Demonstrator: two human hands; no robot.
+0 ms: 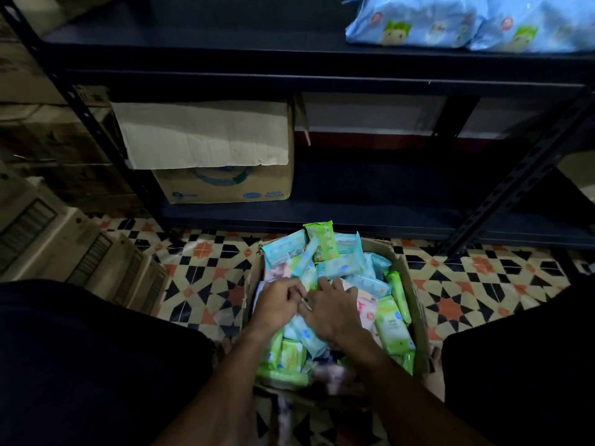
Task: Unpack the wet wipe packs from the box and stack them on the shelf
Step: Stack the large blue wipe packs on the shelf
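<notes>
Nearest me, both forearms reach down between dark-clothed knees into the open brown cardboard box (417, 297) on the floor. My left hand (278, 305) sits with fingers curled tight over the heap; whether it pinches a pack I cannot tell, the fingertips being hidden. My right hand (335, 310) touches it at the thumb side and lies on the packs with fingers spread and nearly straight, gripping nothing.

The soft, glossy plastic wet wipe packs (391, 326), green, pale blue and pink, fill the box in a loose jumble, some flat, some on edge, a few poking above the far rim.

The box stands on patterned tile floor (206, 278) of black, orange and cream stars. Beyond it rises the dark metal shelf (354, 217); a creased printed carton (225, 185) stands on its lower board. On the upper board lie two puffy blue packs (415, 24), side by side, touching.
</notes>
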